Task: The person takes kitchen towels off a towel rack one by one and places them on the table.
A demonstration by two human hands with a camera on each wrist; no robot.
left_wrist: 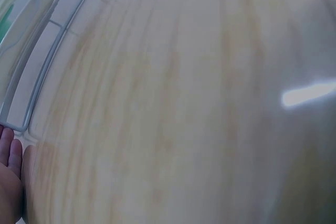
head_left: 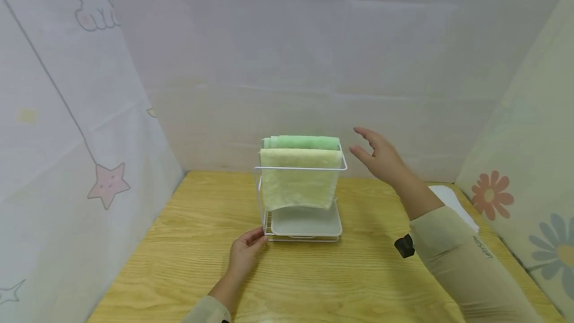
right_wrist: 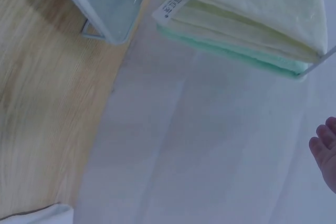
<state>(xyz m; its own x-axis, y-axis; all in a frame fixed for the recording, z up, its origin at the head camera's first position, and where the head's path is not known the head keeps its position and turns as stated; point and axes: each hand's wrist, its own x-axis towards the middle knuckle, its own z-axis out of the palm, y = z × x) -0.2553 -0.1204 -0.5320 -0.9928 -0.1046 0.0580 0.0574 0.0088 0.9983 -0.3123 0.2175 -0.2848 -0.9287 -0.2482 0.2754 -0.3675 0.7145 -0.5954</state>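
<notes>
A white wire towel rack (head_left: pixel 300 168) stands on the table. Over its upper bars hang a pale yellow towel (head_left: pixel 300 178) and, behind that, a green towel (head_left: pixel 307 142). A white tray (head_left: pixel 307 221) sits on the rack's base beneath them. With thumb and fingers my left hand (head_left: pixel 244 253) holds the rack's lower front left corner; the left wrist view shows those fingers (left_wrist: pixel 10 148) against the base wire. My right hand (head_left: pixel 381 158) is in the air to the right of the towels, thumb and fingers spread apart, touching nothing.
White folded cloth or paper (head_left: pixel 453 206) lies at the table's right side, partly hidden behind my right forearm. The wooden table (head_left: pixel 179 263) meets a pale sheet wall (head_left: pixel 269 64) at the back, with patterned sheets on both sides. A small label (right_wrist: pixel 170 6) hangs from the yellow towel.
</notes>
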